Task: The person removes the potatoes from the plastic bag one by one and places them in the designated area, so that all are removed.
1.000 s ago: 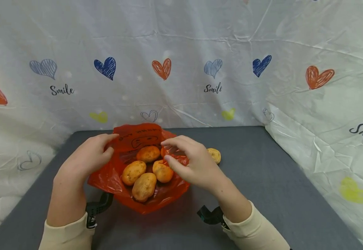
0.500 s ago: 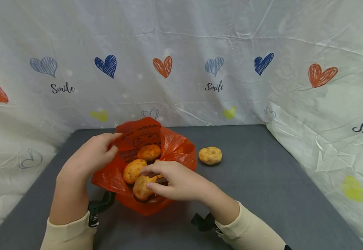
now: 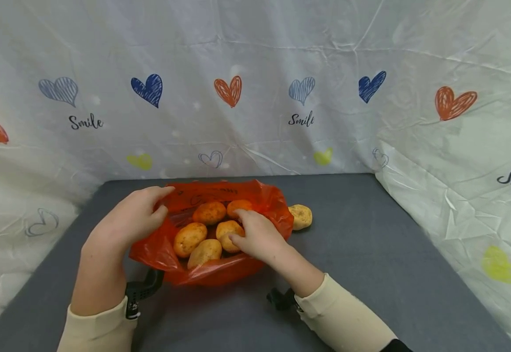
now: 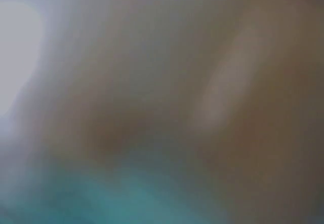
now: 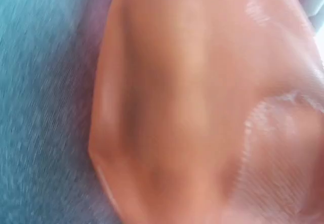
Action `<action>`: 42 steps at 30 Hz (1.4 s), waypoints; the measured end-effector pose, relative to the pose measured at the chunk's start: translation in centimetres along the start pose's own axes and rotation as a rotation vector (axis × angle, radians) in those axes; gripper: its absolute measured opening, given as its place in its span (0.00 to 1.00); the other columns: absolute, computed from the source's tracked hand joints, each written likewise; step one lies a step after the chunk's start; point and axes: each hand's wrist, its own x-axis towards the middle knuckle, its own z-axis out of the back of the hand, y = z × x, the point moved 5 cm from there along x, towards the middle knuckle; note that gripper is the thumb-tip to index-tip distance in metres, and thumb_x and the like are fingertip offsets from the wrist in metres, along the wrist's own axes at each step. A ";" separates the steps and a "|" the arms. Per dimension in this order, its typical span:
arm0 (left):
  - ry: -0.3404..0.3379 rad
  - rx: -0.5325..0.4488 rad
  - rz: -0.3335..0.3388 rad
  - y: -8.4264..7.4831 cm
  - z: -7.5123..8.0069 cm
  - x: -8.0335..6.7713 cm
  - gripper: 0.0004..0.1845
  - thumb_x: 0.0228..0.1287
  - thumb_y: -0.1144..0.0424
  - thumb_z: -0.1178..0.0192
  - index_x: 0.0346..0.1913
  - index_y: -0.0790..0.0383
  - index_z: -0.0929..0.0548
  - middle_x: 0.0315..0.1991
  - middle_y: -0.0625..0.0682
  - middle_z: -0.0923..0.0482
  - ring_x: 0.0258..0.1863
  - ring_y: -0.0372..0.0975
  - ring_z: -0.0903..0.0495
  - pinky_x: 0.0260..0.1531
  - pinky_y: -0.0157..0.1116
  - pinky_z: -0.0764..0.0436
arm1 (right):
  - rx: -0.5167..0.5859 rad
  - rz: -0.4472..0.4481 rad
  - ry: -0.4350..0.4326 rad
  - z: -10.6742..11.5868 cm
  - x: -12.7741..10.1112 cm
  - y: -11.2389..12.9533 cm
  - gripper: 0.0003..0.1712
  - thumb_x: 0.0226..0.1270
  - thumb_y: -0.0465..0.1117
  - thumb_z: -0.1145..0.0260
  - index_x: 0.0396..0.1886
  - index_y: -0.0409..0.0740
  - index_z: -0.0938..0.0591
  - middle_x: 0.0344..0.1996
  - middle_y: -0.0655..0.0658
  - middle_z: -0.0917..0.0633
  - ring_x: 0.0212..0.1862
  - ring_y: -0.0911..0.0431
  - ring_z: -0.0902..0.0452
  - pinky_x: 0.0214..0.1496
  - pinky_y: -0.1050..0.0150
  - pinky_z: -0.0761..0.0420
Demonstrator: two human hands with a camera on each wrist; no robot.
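A red plastic bag [image 3: 211,276] lies on the dark table with its mouth toward me. Several potatoes [image 3: 190,239] sit inside it. At its left rim, my left hand [image 3: 134,215] holds the bag, index finger and thumb toward the mouth; the other fingertips are hidden. My right hand [image 3: 262,237] reaches into the right side, thumb and fingers spread beside a potato [image 3: 229,236]. Red film [image 5: 202,107] fills much of the right wrist view, hiding the hand there. The left wrist view is too blurred to read.
One more potato [image 3: 301,217] lies outside the bag on the right, partly behind its rim. The grey table [image 3: 361,274] extends to both sides. A white cloth [image 3: 255,49] printed with hearts hangs behind and at the sides.
My right hand went down over the potatoes at the front, then moved right. The bag's right side now bulges outward, and its back wall has folded lower. My left hand stays nearly still.
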 end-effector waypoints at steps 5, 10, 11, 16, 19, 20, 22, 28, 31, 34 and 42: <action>0.000 0.010 0.008 -0.3 -0.1 0.0 0.29 0.72 0.69 0.51 0.75 0.71 0.33 0.66 0.68 0.29 0.23 0.46 0.34 0.28 0.44 0.30 | -0.047 -0.086 0.035 -0.9 0.4 -1.3 0.39 0.67 0.54 0.27 0.70 0.38 0.25 0.61 0.39 0.18 0.60 0.45 0.21 0.63 0.49 0.24; -0.004 0.033 0.006 -0.3 -0.2 0.2 0.29 0.72 0.68 0.48 0.75 0.72 0.32 0.65 0.69 0.28 0.39 0.52 0.29 0.39 0.49 0.29 | -0.059 -0.123 0.060 -2.3 0.6 -2.1 0.41 0.66 0.59 0.29 0.69 0.37 0.25 0.58 0.38 0.17 0.57 0.45 0.19 0.60 0.50 0.22; -0.007 0.038 0.000 -0.3 -0.2 0.3 0.29 0.72 0.68 0.48 0.74 0.72 0.32 0.66 0.69 0.28 0.42 0.52 0.29 0.41 0.50 0.29 | -0.065 -0.126 0.062 -2.5 0.7 -2.2 0.40 0.66 0.59 0.29 0.68 0.37 0.25 0.56 0.38 0.16 0.55 0.45 0.19 0.58 0.50 0.21; -0.006 0.043 -0.012 -0.4 -0.2 0.3 0.29 0.71 0.68 0.49 0.74 0.71 0.32 0.66 0.69 0.28 0.37 0.50 0.30 0.41 0.49 0.29 | -0.085 -0.120 0.068 -3.2 1.0 -2.4 0.37 0.66 0.59 0.29 0.64 0.39 0.24 0.47 0.41 0.14 0.45 0.48 0.17 0.49 0.52 0.19; -0.003 0.042 -0.011 -0.4 -0.3 0.4 0.29 0.71 0.68 0.49 0.74 0.71 0.32 0.66 0.69 0.28 0.35 0.49 0.30 0.40 0.49 0.29 | -0.084 -0.112 0.068 -3.3 1.1 -2.4 0.34 0.65 0.57 0.29 0.63 0.41 0.24 0.42 0.44 0.15 0.41 0.51 0.19 0.46 0.54 0.19; 0.000 0.040 -0.008 -0.5 -0.3 0.3 0.29 0.72 0.68 0.49 0.74 0.71 0.32 0.66 0.69 0.28 0.35 0.49 0.30 0.40 0.49 0.29 | -0.083 -0.109 0.066 -3.2 1.2 -2.5 0.33 0.65 0.56 0.29 0.62 0.41 0.23 0.41 0.45 0.15 0.40 0.52 0.20 0.45 0.55 0.19; 0.004 0.037 -0.007 -0.4 -0.4 0.3 0.29 0.72 0.68 0.49 0.74 0.72 0.32 0.67 0.70 0.29 0.37 0.50 0.29 0.40 0.49 0.29 | -0.084 -0.098 0.060 -3.1 1.2 -2.4 0.33 0.64 0.55 0.28 0.62 0.42 0.23 0.40 0.46 0.15 0.39 0.53 0.20 0.45 0.56 0.20; -0.002 0.040 -0.014 -0.5 -0.5 0.3 0.29 0.71 0.68 0.50 0.74 0.72 0.32 0.67 0.70 0.29 0.37 0.49 0.30 0.40 0.49 0.29 | -0.096 -0.060 0.034 -1.8 0.9 -1.9 0.39 0.58 0.54 0.26 0.69 0.45 0.23 0.49 0.44 0.14 0.46 0.51 0.19 0.51 0.54 0.20; -0.005 0.038 -0.018 -0.6 -0.5 0.2 0.29 0.71 0.68 0.51 0.74 0.72 0.31 0.65 0.68 0.27 0.30 0.47 0.33 0.40 0.48 0.29 | -0.071 -0.049 0.033 -0.8 0.6 -1.5 0.40 0.56 0.53 0.26 0.69 0.50 0.22 0.53 0.44 0.16 0.48 0.52 0.22 0.51 0.54 0.21; -0.007 0.040 -0.020 -0.6 -0.4 0.3 0.29 0.71 0.68 0.50 0.74 0.73 0.31 0.64 0.68 0.27 0.31 0.48 0.32 0.40 0.48 0.29 | -0.011 -0.027 0.042 0.4 0.1 -0.9 0.39 0.54 0.52 0.26 0.69 0.54 0.21 0.52 0.45 0.19 0.46 0.53 0.24 0.49 0.56 0.22; -0.014 0.058 -0.032 -0.6 -0.4 0.4 0.29 0.70 0.68 0.50 0.73 0.73 0.30 0.66 0.69 0.28 0.47 0.54 0.29 0.42 0.50 0.30 | 0.244 0.071 0.068 4.2 -1.7 0.3 0.38 0.55 0.42 0.28 0.70 0.61 0.22 0.50 0.49 0.25 0.41 0.53 0.25 0.43 0.59 0.22</action>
